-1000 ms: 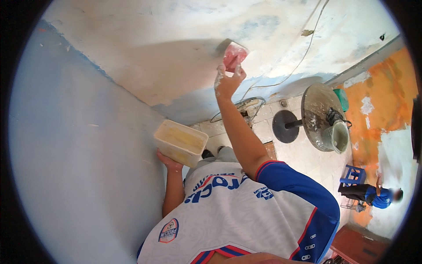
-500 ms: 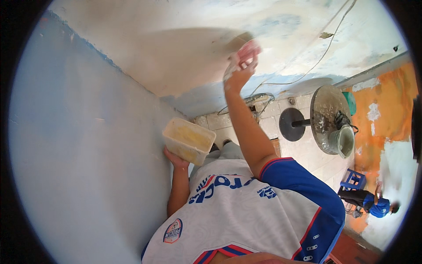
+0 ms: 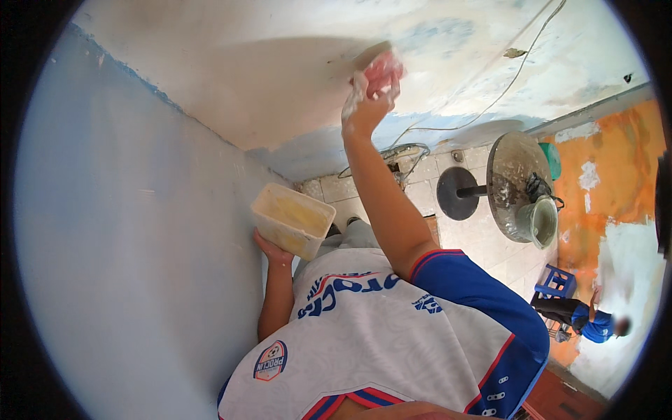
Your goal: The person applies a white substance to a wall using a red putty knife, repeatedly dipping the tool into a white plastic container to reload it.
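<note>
My left hand (image 3: 274,252) is wrapped under the near side of a rectangular whitish plastic tub (image 3: 287,234). The tub is tilted and has yellowish, pale residue inside. Up against the patchy white and blue wall (image 3: 294,91), my right hand (image 3: 369,105) grips a pinkish-red object (image 3: 383,71) smeared with white. Motion blurs this object, so its exact kind cannot be made out. White smears also cover the fingers and back of my right hand, and a shadow falls on the wall beside it.
A blue wall (image 3: 140,210) rises close on my left. A loose cable (image 3: 518,84) runs along the patchy wall. To the right stands a round table (image 3: 507,161) with a bucket (image 3: 539,220) on it. Farther off, a person (image 3: 595,325) works by a blue stool (image 3: 556,281).
My right hand has moved left and slightly down along the wall with the pinkish-red object. The tub in my left hand has shifted slightly left, as has the whole view.
</note>
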Demonstrator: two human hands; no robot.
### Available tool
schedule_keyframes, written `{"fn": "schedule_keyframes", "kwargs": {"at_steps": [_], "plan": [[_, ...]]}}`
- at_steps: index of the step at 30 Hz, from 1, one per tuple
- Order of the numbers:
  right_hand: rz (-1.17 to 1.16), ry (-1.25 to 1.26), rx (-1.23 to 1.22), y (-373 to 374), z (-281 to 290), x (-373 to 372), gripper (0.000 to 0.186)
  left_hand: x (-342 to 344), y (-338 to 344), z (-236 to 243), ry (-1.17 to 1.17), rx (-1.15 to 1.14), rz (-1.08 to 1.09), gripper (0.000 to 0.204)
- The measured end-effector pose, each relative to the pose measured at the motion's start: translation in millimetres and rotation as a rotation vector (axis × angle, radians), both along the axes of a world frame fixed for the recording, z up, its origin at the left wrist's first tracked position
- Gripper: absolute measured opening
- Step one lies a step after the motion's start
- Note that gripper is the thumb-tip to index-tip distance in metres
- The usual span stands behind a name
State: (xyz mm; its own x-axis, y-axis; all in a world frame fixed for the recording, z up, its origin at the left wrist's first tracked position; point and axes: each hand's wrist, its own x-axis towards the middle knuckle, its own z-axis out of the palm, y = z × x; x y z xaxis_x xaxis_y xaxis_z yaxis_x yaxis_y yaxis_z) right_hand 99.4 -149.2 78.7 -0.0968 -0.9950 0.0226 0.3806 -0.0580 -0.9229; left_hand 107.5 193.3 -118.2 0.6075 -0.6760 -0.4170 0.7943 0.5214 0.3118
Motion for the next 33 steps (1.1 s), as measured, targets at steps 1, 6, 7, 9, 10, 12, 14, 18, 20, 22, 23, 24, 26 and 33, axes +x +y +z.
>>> {"fn": "schedule_keyframes", "kwargs": {"at_steps": [1, 6, 7, 9, 10, 12, 14, 18, 20, 22, 23, 24, 26, 33], "plan": [[0.107, -0.001, 0.061, -6.7, 11.1, 1.6, 0.081, -0.7, 0.7, -3.1, -0.004, -0.001, 0.01, 0.074], [0.092, 0.673, -0.264, 68.6, -71.8, 55.7, 0.086, 9.5, -9.4, 0.1, -0.045, -0.019, -0.07, 0.074], [0.187, 0.327, -0.215, 85.3, -71.8, 50.4, 0.084, 5.4, -8.1, -0.1, -0.04, -0.004, -0.036, 0.074], [0.318, -0.334, -0.077, 97.5, -47.1, 30.6, 0.08, 4.3, -10.7, 10.1, -0.043, 0.022, 0.01, 0.075], [0.337, -0.652, 0.008, 92.3, -30.1, 20.4, 0.079, 6.4, -11.1, 9.8, -0.039, 0.005, 0.02, 0.075], [0.214, -0.513, 0.091, 44.2, 3.4, -6.4, 0.079, 4.3, -1.3, 3.6, -0.022, -0.011, 0.05, 0.075], [0.059, -0.077, -0.006, 1.4, 13.9, -4.8, 0.08, 4.4, -8.1, 7.4, -0.044, 0.009, 0.027, 0.075], [0.087, 0.322, -0.063, 17.5, -1.1, 27.4, 0.083, 11.2, -12.4, 6.6, -0.046, -0.007, 0.015, 0.075], [0.359, 0.525, -0.026, 82.0, -1.3, 32.0, 0.087, 11.7, -6.2, 3.9, -0.055, -0.01, 0.013, 0.074], [0.269, 0.314, -0.186, 92.1, -25.8, 25.6, 0.072, 14.0, -10.2, 10.6, -0.06, -0.007, 0.015, 0.073], [0.221, 0.204, -0.263, 91.7, -34.8, 27.3, 0.065, 15.1, -14.3, 18.5, -0.056, 0.002, 0.024, 0.073], [0.174, 0.108, -0.261, 79.7, -30.5, 23.6, 0.067, 15.7, -11.8, 23.4, -0.048, 0.014, 0.051, 0.072], [0.022, 0.078, -0.251, 19.6, -19.4, -1.3, 0.071, 13.8, -9.9, 25.6, -0.06, -0.035, 0.039, 0.072], [0.157, 0.643, -0.023, 50.9, -24.0, 39.4, 0.095, 5.2, -28.3, 57.8, -0.051, 0.113, 0.044, 0.072]]}}
